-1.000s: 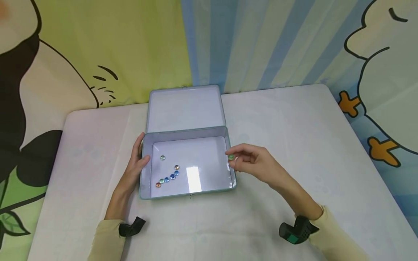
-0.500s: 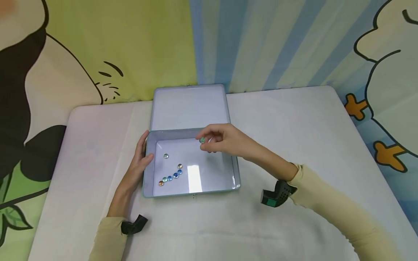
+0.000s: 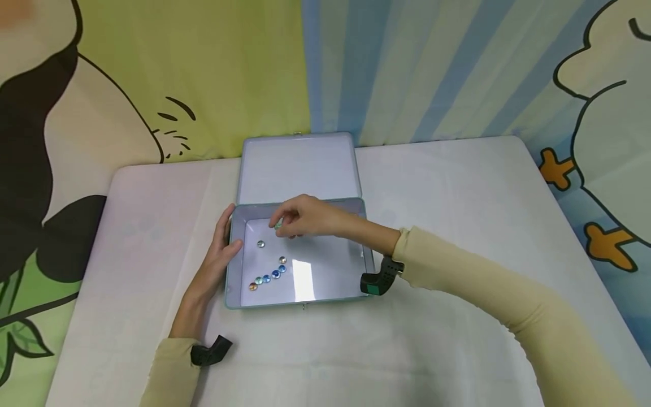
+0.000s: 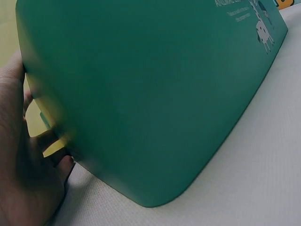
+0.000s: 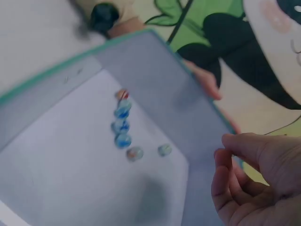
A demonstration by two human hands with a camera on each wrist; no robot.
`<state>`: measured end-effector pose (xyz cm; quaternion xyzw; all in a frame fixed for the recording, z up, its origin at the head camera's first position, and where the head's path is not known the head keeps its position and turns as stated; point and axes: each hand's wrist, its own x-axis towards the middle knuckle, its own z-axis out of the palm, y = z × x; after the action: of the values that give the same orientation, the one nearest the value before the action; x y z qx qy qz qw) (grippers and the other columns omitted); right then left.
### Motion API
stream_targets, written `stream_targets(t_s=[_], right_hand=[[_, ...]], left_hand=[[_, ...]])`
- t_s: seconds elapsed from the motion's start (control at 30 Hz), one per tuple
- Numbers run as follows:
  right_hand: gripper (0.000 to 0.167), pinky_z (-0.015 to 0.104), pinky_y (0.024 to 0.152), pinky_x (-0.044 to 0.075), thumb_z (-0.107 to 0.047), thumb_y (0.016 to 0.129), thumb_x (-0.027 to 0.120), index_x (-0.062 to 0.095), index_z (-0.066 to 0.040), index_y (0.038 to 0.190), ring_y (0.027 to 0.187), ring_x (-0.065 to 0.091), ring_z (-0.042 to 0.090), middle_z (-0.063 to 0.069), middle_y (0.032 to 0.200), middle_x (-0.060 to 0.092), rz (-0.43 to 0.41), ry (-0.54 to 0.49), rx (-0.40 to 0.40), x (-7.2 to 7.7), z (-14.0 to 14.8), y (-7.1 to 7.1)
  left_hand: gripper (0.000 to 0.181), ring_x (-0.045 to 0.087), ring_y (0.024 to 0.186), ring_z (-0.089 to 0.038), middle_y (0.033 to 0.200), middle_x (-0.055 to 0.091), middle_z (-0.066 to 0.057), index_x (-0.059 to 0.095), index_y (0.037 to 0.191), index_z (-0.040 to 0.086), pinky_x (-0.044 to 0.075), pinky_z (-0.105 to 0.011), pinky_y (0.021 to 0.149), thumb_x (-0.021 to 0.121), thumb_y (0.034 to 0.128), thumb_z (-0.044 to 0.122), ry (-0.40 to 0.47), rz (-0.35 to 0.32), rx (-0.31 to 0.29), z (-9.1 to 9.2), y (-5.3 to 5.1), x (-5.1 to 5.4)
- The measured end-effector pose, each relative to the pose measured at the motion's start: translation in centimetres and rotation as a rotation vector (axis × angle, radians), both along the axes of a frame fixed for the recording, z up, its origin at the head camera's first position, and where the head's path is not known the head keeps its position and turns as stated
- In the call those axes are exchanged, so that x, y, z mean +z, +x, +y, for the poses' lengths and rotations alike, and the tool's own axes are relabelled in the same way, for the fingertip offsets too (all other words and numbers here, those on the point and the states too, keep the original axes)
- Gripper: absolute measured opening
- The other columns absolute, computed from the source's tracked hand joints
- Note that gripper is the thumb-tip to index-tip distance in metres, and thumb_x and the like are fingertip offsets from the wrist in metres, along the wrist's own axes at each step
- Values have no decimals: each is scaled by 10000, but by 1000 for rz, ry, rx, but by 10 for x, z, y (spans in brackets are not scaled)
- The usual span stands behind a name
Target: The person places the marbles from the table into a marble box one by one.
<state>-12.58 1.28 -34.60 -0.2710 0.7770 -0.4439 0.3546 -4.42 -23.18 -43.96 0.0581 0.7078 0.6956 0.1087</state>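
Observation:
A tin box [image 3: 335, 265] with pale inside walls and a green outside [image 4: 141, 103] lies on the table with its lid [image 3: 300, 169] folded back. My left hand [image 3: 216, 260] holds its left wall, thumb over the rim and fingers outside. Above the back left of the box, my right hand [image 3: 310, 217] pinches a green marble [image 3: 278, 224] between thumb and fingers; the right wrist view hides that marble behind the hand [image 5: 258, 179]. On the box floor a bent line of several marbles runs from an orange one [image 3: 253, 286] through blue ones [image 3: 276, 274] to an amber one [image 3: 282, 260].
A lone clear marble [image 3: 261, 244] lies behind the line, just left of the right hand. A white cloth covers the table [image 3: 432, 198]. Printed curtains [image 3: 203, 68] stand behind it. A bright reflection shows on the box floor. Each wrist wears a black camera.
With the green marble, my right hand has moved left from the box's right rim to above its back left. The left hand stays at the wall; the head view has shifted slightly.

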Motion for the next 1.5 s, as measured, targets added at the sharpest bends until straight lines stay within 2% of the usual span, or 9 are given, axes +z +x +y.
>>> stream_targets(t_s=[0.13,0.3,0.53,0.83,1.0,1.13,1.3,1.4,1.5], right_hand=[[228,183,619,434,-109,908,654,680,-29,1120,679,550,115,99,825,674,76,103,103,-14,-11,-7],[182,159,579,409,-58,901,651,683,-24,1078,608,514,87,74,727,639,64,180,139,-32,-15,-12],[170,149,551,383,-29,881,664,678,-19,1050,560,479,61,-8,628,561,63,190,136,-47,-16,-13],[190,139,555,375,-53,860,695,693,-58,1050,579,465,42,-55,642,538,131,216,110,-50,-18,-11],[255,148,571,381,-80,873,694,689,-53,1127,601,465,45,-51,670,548,141,168,106,-42,-11,-8],[264,178,624,421,-131,881,698,687,-64,1137,665,508,76,-27,748,604,117,46,56,-14,10,1],[227,232,694,475,-178,888,696,692,-142,1113,776,564,147,17,866,630,103,-115,-88,26,60,33],[242,235,701,494,-158,890,694,682,-133,1130,808,581,154,18,902,626,116,-181,-238,29,99,60],[242,245,692,512,-128,897,681,666,-91,1135,777,597,134,-9,885,632,97,-216,-412,14,135,87]], left_hand=[[715,-15,1488,-238,1644,-10,7,90,1546,366,-22,-608,1129,486,961,257,-5,-2,3,-1,0,-1],[720,-37,1499,-252,1647,-19,-8,87,1550,348,-37,-604,1135,492,962,256,-1,4,2,-1,1,-2],[714,-16,1495,-247,1644,7,-1,94,1548,355,-33,-607,1133,488,961,258,-6,22,-3,-1,-1,-1],[706,-32,1501,-235,1646,-7,13,93,1548,355,-43,-590,1141,476,967,242,-8,23,-2,-2,-2,1],[705,-35,1503,-246,1647,-7,2,88,1548,355,-38,-602,1142,469,970,225,-9,14,-4,-2,-1,0],[708,-63,1506,-248,1647,-21,7,86,1548,360,-58,-621,1142,470,968,228,-18,13,-4,-2,-2,-1],[711,-63,1508,-236,1647,-10,14,96,1548,355,-70,-611,1146,479,965,218,-20,28,2,-2,-2,0],[714,-32,1498,-244,1644,7,-7,96,1550,347,-48,-605,1143,475,965,190,-14,25,1,-3,-2,1],[715,-8,1487,-252,1639,17,-28,93,1549,353,-23,-611,1136,474,967,191,-25,16,0,-2,-1,2]])
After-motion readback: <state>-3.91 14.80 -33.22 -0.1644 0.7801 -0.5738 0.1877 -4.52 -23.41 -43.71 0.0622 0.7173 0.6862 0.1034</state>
